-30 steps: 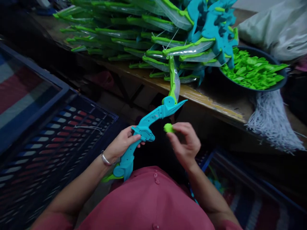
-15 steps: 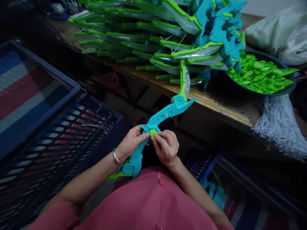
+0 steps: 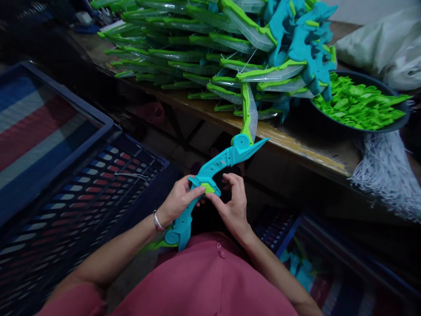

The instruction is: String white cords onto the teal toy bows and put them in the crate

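Observation:
I hold a teal toy bow (image 3: 215, 163) with a green and clear limb over my lap. My left hand (image 3: 179, 199) is wrapped round its grip, thumb resting by a small green piece (image 3: 208, 188) seated in the middle of the handle. My right hand (image 3: 232, 204) is against the other side of the handle; its thumb presses beside the green piece and its fingers curl round the bow's edge. A silver bangle circles my left wrist.
A wooden bench (image 3: 296, 145) carries a big heap of finished green and teal bows (image 3: 230, 48). A dark bowl (image 3: 362, 103) of green pieces, white strings (image 3: 384, 171) and a pale bag (image 3: 384, 44) stand at right. Dark blue crates (image 3: 72, 175) lie at left.
A second ago my right hand held the green piece apart from the bow. It brought the piece onto the handle, and now the fingers have shifted round the handle's edge.

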